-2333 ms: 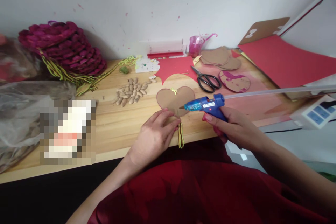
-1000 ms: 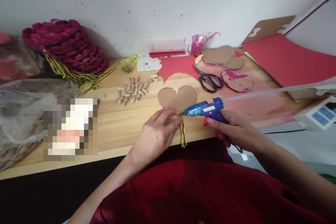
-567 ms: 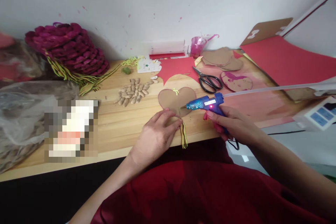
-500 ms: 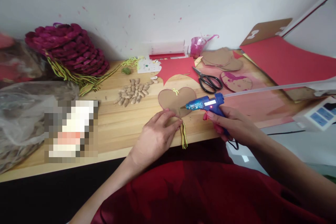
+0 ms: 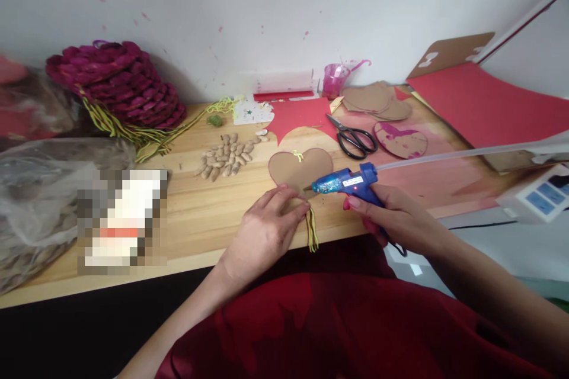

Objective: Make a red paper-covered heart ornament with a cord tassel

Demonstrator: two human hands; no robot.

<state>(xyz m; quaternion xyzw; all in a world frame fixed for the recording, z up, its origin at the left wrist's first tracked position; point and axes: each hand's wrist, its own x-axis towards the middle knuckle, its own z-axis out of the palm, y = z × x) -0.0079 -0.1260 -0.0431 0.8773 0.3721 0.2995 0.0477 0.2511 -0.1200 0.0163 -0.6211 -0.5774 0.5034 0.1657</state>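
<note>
A brown cardboard heart (image 5: 299, 169) lies on the wooden table, a small yellow yarn loop (image 5: 297, 156) at its top notch. Closed over its lower left part, my left hand (image 5: 271, 222) grips the edge; the heart's lower tip is hidden by the fingers. A yellow and dark yarn tassel (image 5: 313, 231) hangs down beside the fingertips. My right hand (image 5: 395, 216) is wrapped round the handle of a blue hot glue gun (image 5: 351, 182), whose red light is lit. The gun's nozzle points left, at the heart's lower part near my left fingers.
Shelled-on peanuts (image 5: 224, 157) lie left of the heart. Behind it are a cut red sheet (image 5: 302, 115) and black-handled scissors (image 5: 355, 141). Cardboard pieces (image 5: 377, 100), a pink-stained cardboard piece (image 5: 400, 139), and a power strip (image 5: 533, 195) are to the right; a blurred-out phone-like object (image 5: 127, 213) is left.
The glue gun has dipped slightly, its nozzle moving a little down and left toward my left fingers. My left hand keeps its place on the heart.
</note>
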